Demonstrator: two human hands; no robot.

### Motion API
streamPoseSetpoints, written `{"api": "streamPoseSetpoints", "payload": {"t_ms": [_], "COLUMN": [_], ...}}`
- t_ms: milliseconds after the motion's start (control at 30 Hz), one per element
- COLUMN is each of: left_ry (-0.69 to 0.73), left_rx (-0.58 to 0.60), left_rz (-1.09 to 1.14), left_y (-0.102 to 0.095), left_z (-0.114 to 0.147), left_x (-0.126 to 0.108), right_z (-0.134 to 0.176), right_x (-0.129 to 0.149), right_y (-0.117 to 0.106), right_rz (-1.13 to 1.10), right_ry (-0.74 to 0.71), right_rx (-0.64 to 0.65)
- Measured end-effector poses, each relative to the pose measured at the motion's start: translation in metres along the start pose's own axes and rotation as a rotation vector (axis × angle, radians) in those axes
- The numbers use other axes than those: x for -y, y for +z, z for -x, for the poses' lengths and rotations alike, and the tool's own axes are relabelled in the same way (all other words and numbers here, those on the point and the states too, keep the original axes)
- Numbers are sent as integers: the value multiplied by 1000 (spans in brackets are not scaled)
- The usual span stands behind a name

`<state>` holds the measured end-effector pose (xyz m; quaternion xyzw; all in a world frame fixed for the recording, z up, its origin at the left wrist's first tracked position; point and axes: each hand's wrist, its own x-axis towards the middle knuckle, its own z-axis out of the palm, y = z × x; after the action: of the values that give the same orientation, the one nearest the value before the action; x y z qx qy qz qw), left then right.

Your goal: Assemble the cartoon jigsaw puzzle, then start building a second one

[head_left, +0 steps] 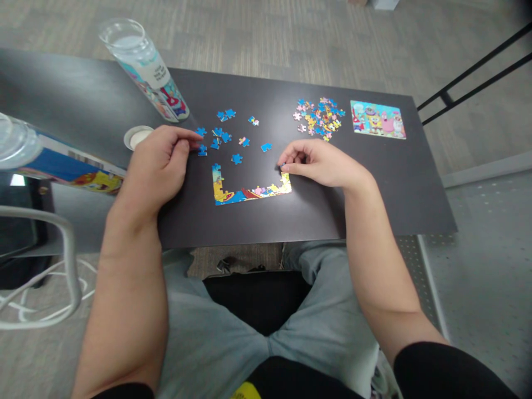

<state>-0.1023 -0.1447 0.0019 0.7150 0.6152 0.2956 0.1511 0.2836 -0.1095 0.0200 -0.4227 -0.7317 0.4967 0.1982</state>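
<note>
My right hand (pixel 318 160) pinches a small puzzle piece (pixel 284 165) at the upper right end of a partly joined jigsaw border (pixel 249 194). That border forms a U: a bottom row and two sides. My left hand (pixel 160 160) rests on the table, fingers stretched toward two blue puzzle pieces (pixel 202 150); its fingertips are beside or touching them, and no piece shows in its grasp. Above the border lie several loose, mostly blue pieces (pixel 225 137). A lone blue piece (pixel 236 159) sits just over the border's opening.
A heap of mixed pieces (pixel 320 117) lies at the upper right, beside a cartoon picture card (pixel 378 120). A clear printed tube (pixel 145 69) stands at the back left. Another tube (pixel 78 160) and a white round lid (pixel 137 137) are left on the dark table (pixel 316 216).
</note>
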Motion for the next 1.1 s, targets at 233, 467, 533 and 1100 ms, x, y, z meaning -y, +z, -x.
{"api": "streamPoseSetpoints", "payload": {"t_ms": [233, 467, 533, 1100], "left_ry": [32, 116, 132, 99], "left_rx": [-19, 27, 39, 54], "left_rz": [27, -39, -71, -97], "left_y": [-1, 2, 7, 10], "left_z": [1, -1, -2, 5], "left_x": [-4, 13, 20, 15], "right_z": [-1, -1, 0, -18], "right_x": [-2, -3, 0, 12], "right_y": [-1, -6, -7, -17], "right_rz": [117, 121, 71, 321], "right_ry": [-22, -77, -57, 42], "right_rx": [-33, 0, 23, 35]}}
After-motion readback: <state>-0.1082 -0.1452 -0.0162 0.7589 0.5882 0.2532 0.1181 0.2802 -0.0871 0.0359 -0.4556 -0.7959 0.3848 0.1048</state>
